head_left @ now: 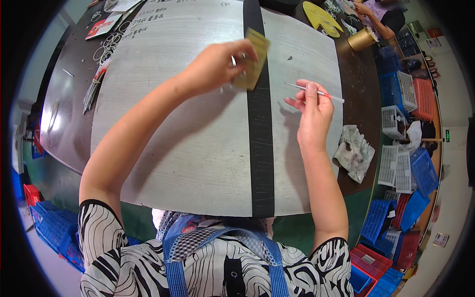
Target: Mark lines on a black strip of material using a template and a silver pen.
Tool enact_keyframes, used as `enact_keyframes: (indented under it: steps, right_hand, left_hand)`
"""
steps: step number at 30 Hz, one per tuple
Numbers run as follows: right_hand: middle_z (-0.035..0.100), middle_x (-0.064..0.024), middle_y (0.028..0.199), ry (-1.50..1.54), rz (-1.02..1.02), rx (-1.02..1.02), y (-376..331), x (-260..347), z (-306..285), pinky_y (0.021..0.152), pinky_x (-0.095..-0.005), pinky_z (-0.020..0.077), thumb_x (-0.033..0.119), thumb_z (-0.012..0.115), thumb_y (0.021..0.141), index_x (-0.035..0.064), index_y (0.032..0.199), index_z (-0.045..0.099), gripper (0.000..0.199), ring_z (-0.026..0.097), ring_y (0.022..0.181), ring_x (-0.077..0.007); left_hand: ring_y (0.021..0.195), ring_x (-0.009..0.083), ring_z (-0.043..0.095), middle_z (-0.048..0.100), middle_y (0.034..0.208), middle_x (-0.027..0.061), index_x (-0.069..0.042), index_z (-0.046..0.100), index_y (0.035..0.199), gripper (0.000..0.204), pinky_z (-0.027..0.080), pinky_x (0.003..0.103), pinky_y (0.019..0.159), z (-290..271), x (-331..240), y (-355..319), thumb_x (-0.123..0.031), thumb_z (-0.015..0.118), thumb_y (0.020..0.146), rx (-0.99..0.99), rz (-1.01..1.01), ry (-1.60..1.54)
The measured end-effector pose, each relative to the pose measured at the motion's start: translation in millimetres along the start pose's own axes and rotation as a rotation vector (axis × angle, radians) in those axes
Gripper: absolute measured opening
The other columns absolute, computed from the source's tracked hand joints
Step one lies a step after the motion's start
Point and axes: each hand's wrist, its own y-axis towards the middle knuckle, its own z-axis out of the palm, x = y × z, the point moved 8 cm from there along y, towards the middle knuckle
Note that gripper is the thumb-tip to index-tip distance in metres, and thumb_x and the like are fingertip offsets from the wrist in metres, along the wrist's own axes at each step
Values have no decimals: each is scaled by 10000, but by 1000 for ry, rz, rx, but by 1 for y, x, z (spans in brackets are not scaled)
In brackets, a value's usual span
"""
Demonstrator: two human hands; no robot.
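Just above the centre of the frame we see a flat yellowish rectangular card (253,59), tilted and raised over the grey work sheet (198,148); the left hand (217,67) has its fingers curled closed around the card's left edge, thumb on top, with a small pale sliver showing beside the thumb that we cannot identify; the card overlaps the dark strip (261,148) that runs from the top of the frame down the middle of the sheet. To the right of centre, the right hand (311,111) pinches a thin white stick with a reddish tip (316,92) between thumb and forefinger, the other fingers loosely bent; the stick points left toward the card but stays apart from it. At right, on the dark table (361,84), a crumpled grey rag (354,152) lies near the sheet's edge. In the upper left we see white rings (106,47) and a bundle of thin rods (94,86); in the upper right, a yellow disc (321,19), a brown cylinder (362,38) and another person's hand (363,9); blue, white and red plastic crates (403,168) crowd the right edge.
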Motion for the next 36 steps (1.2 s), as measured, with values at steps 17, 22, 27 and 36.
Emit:
enact_keyframes:
  steps: [17,22,27,36]
  right_hand:
    - [619,-13,814,-84,24,114,0,-11,31,720,-260,579,227,507,1094,-24,1032,677,309,581,724,-71]
    - [672,-78,771,-500,-182,186,2,5,51,659,-302,524,216,559,1061,13,983,723,272,642,668,-147]
    - [691,-99,775,-734,-344,216,5,17,57,655,-348,518,213,559,1048,33,987,725,252,669,674,-239]
    - [687,-105,747,-677,-371,225,15,17,60,661,-404,518,207,546,1044,40,944,711,255,674,672,-286]
  left_hand:
    - [957,220,624,634,915,25,-210,718,1168,327,460,396,905,22,2,17,-266,775,851,59,308,484]
    - [1050,243,604,634,1032,49,-214,740,1145,291,453,405,963,21,2,17,-290,762,865,54,313,540]
    - [1208,290,570,606,1290,95,-210,736,1145,274,438,429,1067,18,4,14,-290,740,883,-29,419,496]
    - [1279,296,542,556,1433,96,-212,713,1150,303,416,426,1117,24,4,13,-366,723,889,-4,349,550]
